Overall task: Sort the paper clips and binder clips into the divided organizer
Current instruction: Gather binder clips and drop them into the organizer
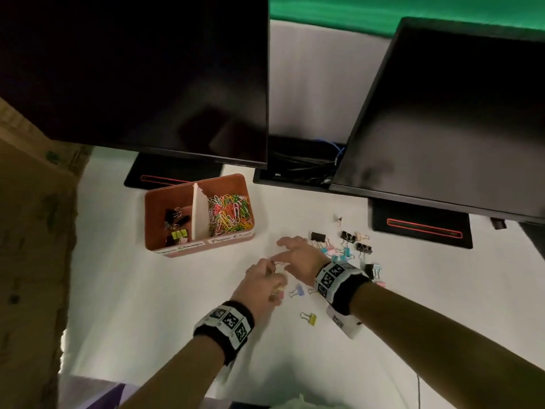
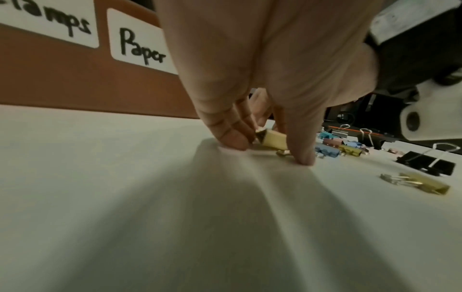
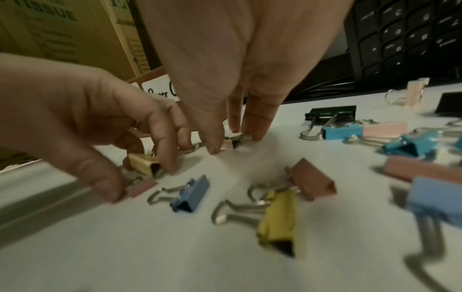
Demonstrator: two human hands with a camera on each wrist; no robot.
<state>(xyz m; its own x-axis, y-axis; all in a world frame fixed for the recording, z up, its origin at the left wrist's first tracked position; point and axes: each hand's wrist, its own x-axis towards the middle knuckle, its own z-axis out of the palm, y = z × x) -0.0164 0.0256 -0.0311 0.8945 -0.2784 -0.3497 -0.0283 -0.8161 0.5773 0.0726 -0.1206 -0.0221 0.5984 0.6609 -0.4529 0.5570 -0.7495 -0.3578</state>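
Note:
The brown divided organizer (image 1: pixel 152 228) stands left of the hands. Its left section holds a few binder clips (image 1: pixel 175 224), its right one a heap of coloured paper clips (image 1: pixel 230 214). My left hand (image 2: pixel 272 153) is down on the white table and pinches a cream binder clip (image 2: pixel 273 139) between thumb and fingers. A pink clip (image 3: pixel 141 188) lies at its thumb. My right hand (image 3: pixel 233 142) reaches down just beyond it. Its straight fingers and thumb straddle and touch a small pale clip (image 3: pixel 235 139). Blue (image 3: pixel 192 194), yellow (image 3: pixel 277 217) and brownish (image 3: pixel 312 180) binder clips lie loose nearby.
More binder clips (image 1: pixel 345 246), black and pastel, are scattered right of my right hand. Two dark monitors (image 1: pixel 147 69) overhang the table on black stands (image 1: pixel 421 228). A keyboard (image 3: pixel 405 35) lies behind the clips. A cardboard box (image 1: pixel 29 231) borders the table's left.

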